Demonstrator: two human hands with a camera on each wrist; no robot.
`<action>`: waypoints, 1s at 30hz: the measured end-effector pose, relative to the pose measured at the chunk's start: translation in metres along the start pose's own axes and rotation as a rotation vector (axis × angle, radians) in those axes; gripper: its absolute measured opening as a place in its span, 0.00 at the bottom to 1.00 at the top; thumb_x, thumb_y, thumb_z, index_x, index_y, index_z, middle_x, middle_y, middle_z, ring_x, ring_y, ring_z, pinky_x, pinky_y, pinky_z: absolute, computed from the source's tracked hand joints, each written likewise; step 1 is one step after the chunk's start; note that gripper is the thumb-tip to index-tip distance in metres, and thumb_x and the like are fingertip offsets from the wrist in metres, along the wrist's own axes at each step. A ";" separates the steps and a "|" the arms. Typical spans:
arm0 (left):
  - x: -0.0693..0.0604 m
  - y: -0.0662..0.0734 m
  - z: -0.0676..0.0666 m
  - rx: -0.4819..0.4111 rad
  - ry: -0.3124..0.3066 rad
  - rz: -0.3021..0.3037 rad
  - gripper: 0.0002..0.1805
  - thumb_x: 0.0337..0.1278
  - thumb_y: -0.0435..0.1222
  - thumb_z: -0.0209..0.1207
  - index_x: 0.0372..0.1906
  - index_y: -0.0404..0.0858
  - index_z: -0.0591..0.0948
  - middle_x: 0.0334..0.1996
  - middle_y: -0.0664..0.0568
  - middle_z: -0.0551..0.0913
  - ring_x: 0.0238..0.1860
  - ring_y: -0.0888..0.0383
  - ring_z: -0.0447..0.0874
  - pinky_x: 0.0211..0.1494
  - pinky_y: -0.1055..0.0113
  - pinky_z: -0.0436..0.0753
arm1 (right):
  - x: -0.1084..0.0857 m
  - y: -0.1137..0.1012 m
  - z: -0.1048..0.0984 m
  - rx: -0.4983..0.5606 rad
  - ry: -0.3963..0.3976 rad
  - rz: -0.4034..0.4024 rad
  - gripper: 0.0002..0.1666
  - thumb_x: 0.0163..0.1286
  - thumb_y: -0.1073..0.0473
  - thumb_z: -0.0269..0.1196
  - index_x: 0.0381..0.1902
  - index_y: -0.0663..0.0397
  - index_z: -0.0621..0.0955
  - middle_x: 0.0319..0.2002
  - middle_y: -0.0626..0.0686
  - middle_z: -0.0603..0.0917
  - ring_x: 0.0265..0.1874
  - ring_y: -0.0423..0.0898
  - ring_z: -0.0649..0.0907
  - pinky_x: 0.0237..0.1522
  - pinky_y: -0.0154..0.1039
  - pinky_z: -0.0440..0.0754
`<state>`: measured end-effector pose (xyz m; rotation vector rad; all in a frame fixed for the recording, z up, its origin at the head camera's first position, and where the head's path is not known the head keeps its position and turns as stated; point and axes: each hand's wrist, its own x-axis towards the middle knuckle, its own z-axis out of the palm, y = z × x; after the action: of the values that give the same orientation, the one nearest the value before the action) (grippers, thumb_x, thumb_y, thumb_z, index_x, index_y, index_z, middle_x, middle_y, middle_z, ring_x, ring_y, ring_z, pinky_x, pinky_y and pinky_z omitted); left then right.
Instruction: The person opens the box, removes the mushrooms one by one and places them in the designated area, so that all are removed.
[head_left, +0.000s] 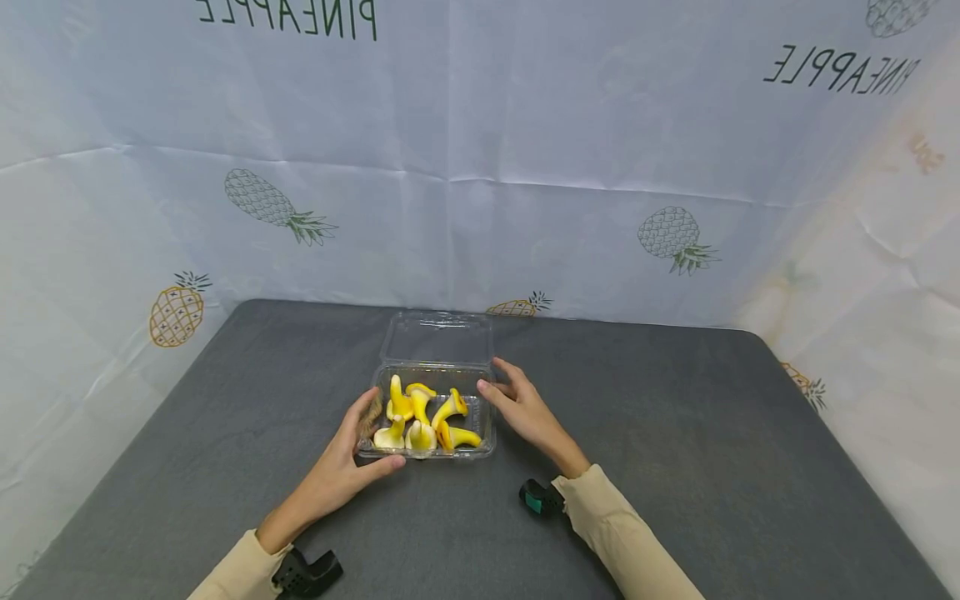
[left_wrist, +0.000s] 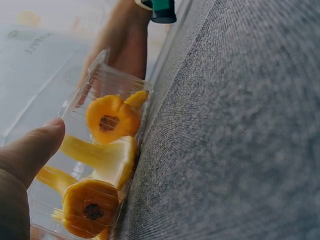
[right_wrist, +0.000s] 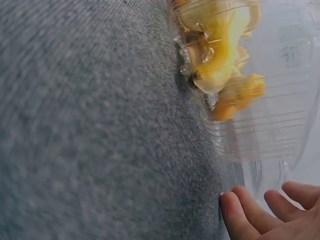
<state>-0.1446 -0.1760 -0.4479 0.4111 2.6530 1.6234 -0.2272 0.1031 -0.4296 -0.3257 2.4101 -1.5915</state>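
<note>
A clear plastic container (head_left: 487,433) lies on the grey table with its lid (head_left: 438,340) folded back, away from the person. Several yellow mushroom-like pieces (head_left: 422,435) are inside, seen through the wall as yellow pieces (left_wrist: 112,120) in the left wrist view. The left hand (head_left: 337,479) holds the near-left corner, fingers along the left side, and its thumb (left_wrist: 37,147) lies at the near rim. At the right side, the right hand (head_left: 534,417) has its thumb at the rim; its relaxed fingers (right_wrist: 240,212) are beside the container (right_wrist: 280,130) near the hinge end.
The grey table (head_left: 675,433) extends on both sides of the container. Behind it hangs a white cloth (head_left: 525,125) printed with pineapples. Black wrist cameras are strapped at the left wrist (head_left: 306,575) and the right wrist (head_left: 542,497).
</note>
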 end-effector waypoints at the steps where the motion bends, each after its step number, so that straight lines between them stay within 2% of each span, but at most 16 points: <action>1: 0.000 0.000 0.000 0.001 0.000 -0.003 0.54 0.59 0.38 0.68 0.79 0.39 0.43 0.79 0.35 0.44 0.76 0.30 0.50 0.66 0.25 0.64 | 0.000 0.000 -0.001 -0.003 0.005 -0.003 0.43 0.76 0.42 0.56 0.79 0.52 0.55 0.77 0.61 0.55 0.70 0.61 0.71 0.67 0.62 0.73; 7: 0.000 0.001 0.000 0.001 -0.004 -0.014 0.54 0.59 0.38 0.68 0.79 0.40 0.43 0.79 0.35 0.43 0.76 0.30 0.49 0.65 0.24 0.63 | -0.001 -0.001 -0.004 -0.040 0.073 -0.039 0.39 0.75 0.45 0.58 0.76 0.53 0.61 0.76 0.61 0.59 0.71 0.63 0.69 0.67 0.62 0.74; 16: 0.000 0.000 0.000 -0.003 -0.005 0.002 0.54 0.59 0.38 0.67 0.79 0.39 0.43 0.79 0.35 0.43 0.76 0.30 0.51 0.67 0.25 0.62 | -0.010 -0.012 -0.008 -0.092 0.121 -0.160 0.33 0.73 0.50 0.62 0.71 0.54 0.69 0.70 0.57 0.70 0.69 0.60 0.72 0.69 0.58 0.73; 21: 0.000 0.000 -0.001 -0.007 -0.004 0.004 0.54 0.59 0.38 0.67 0.79 0.39 0.43 0.79 0.34 0.44 0.75 0.30 0.52 0.67 0.25 0.62 | -0.015 -0.023 -0.007 -0.120 0.112 -0.237 0.29 0.72 0.52 0.63 0.68 0.52 0.73 0.67 0.56 0.73 0.67 0.58 0.74 0.68 0.57 0.74; 30: 0.000 0.000 0.000 -0.002 -0.005 -0.016 0.54 0.59 0.39 0.67 0.80 0.41 0.42 0.79 0.35 0.43 0.75 0.30 0.52 0.66 0.23 0.60 | -0.021 -0.037 -0.002 -0.144 0.052 -0.283 0.27 0.71 0.57 0.64 0.65 0.56 0.75 0.64 0.57 0.77 0.64 0.57 0.76 0.68 0.57 0.75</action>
<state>-0.1448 -0.1759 -0.4478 0.3914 2.6445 1.6180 -0.2054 0.0972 -0.3931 -0.6878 2.6201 -1.5523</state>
